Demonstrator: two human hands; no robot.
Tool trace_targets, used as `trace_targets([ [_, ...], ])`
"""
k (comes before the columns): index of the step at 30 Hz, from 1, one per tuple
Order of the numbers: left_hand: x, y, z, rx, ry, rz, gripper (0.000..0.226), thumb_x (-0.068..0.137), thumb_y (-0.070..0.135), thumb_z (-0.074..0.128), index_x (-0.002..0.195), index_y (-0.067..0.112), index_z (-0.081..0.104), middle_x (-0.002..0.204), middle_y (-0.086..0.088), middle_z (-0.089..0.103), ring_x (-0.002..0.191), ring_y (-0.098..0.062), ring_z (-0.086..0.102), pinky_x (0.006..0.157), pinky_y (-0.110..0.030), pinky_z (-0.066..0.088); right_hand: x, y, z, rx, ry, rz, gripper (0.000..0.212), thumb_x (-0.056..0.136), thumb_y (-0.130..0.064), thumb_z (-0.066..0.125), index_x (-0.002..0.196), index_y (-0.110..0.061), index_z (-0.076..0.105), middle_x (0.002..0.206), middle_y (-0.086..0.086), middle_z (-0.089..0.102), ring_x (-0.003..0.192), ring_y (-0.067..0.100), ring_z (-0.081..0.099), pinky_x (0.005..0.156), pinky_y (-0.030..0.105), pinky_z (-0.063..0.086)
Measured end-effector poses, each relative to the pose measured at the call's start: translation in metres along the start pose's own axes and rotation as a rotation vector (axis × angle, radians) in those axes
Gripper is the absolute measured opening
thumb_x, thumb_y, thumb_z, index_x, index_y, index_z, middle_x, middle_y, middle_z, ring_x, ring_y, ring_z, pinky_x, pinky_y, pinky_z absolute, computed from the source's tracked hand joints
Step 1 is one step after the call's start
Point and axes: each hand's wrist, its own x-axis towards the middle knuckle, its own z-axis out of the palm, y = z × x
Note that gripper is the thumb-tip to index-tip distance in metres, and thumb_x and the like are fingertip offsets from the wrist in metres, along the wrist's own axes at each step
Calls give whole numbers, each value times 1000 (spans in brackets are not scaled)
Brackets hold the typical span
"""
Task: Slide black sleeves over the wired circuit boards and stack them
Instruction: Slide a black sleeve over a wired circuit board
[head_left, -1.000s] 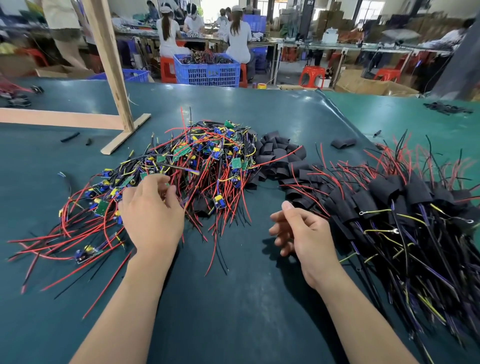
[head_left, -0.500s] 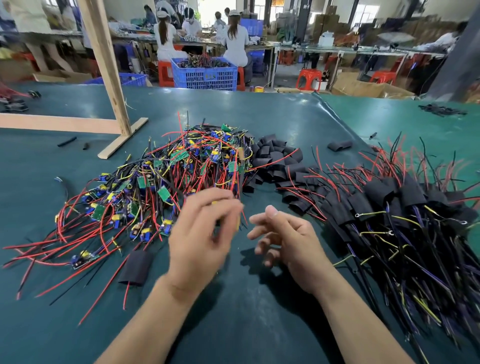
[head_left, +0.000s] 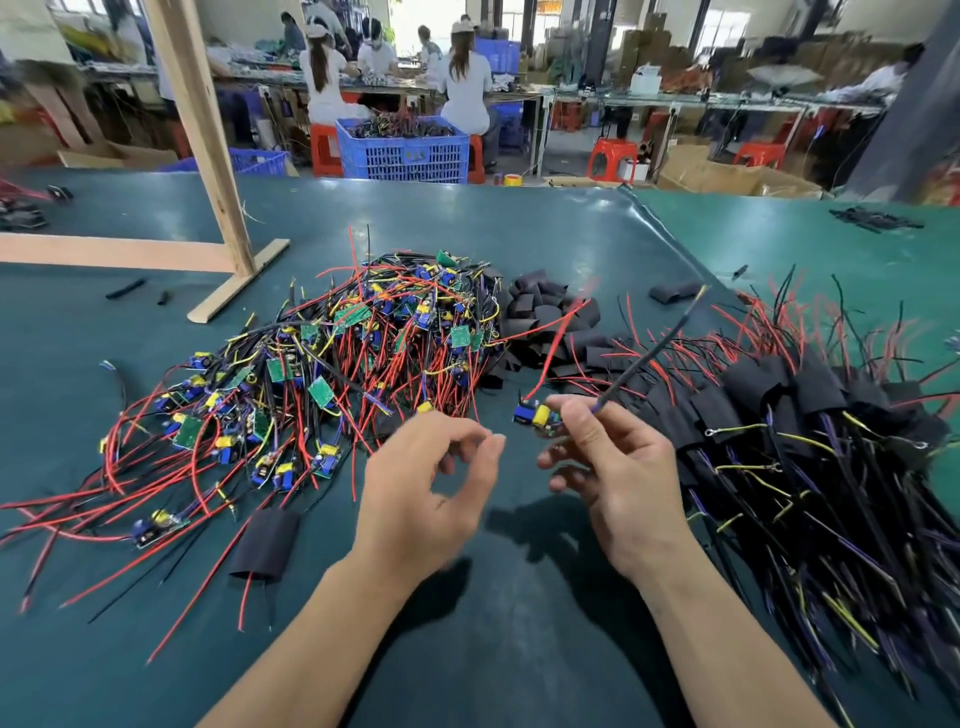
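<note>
Partway through sleeving

Right hand (head_left: 618, 467) pinching a bare circuit board (head_left: 535, 415); left hand (head_left: 431, 483) loose, empty; sleeved stack (head_left: 810, 415) large, unsleeved pile (head_left: 332, 374) remaining.

Left hand (head_left: 426, 488): motion-blurred; whether the fingertips pinch anything cannot be told.
Right hand (head_left: 618, 483): its fingers cover the near end of a small circuit board (head_left: 535, 415); the board's leads smear into streaks.
Finished pile of sleeved boards (head_left: 810, 467): cut off by the right edge.
Loose sleeved board (head_left: 265, 540): board hidden inside its black sleeve.
Workers (head_left: 467, 88) at the far benches: blurred and too small to tell what they handle.
</note>
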Motion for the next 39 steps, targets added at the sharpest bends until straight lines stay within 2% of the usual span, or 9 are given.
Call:
trace_targets([
  [4,-2,0,3,-127,-150,-252,38,89,44,61,115,16,65,82,8,62,67,-16,57,64,-29,48,-5,3,1,-230,-87,-31,11,81,-24,71,86,-14,76,76,4,73,53,15,61,46,22,47],
  [8,1,-1,7,-252,-129,-329,6,89,23,69,86,19,66,82,3,65,70,-20,61,66,-36,51,-4,5,-1,-365,-115,-87,9,89,-10,69,86,-15,75,75,2,73,56,12,62,51,22,49],
  [13,3,3,11,-506,-46,-517,9,89,7,66,80,10,69,80,-5,72,64,-13,69,64,-19,54,-5,5,3,-131,-34,-44,5,85,-20,71,83,-16,72,75,4,71,57,18,65,46,23,48],
  [15,6,4,10,-650,14,-595,5,84,10,70,84,5,69,79,-9,72,64,-19,69,63,-24,56,-6,7,7,-28,-32,-27,6,78,-24,77,79,-24,71,78,4,71,59,20,67,46,23,48],
  [17,7,3,9,-747,42,-660,14,78,12,71,85,2,66,78,-14,70,62,-23,69,60,-28,57,-7,13,11,47,-83,1,23,72,-17,86,79,-26,65,80,5,68,60,23,67,47,25,48],
  [21,6,1,7,-744,-20,-667,16,75,13,71,83,0,68,70,-8,72,61,-18,69,61,-24,57,-6,18,15,90,-108,60,42,67,-18,89,95,-20,57,80,6,66,60,22,63,52,28,50],
  [25,3,1,9,-709,-110,-610,14,83,17,65,89,8,74,78,-5,76,72,-14,72,68,-24,58,-4,15,12,-30,-89,5,18,80,-19,79,90,-23,65,82,10,71,65,22,65,51,27,51],
  [34,10,-7,12,-814,136,-785,8,75,25,76,74,17,78,80,-4,74,66,-12,66,66,-21,54,-1,23,21,-128,-69,-125,26,72,-11,77,86,-18,56,71,-5,61,61,13,57,58,26,52],
  [39,9,-7,9,-791,150,-804,15,76,32,74,71,19,76,74,-2,73,58,-9,58,59,-19,49,2,19,19,-56,-42,-184,25,73,-5,77,89,-22,68,74,-2,69,60,13,61,60,23,52],
])
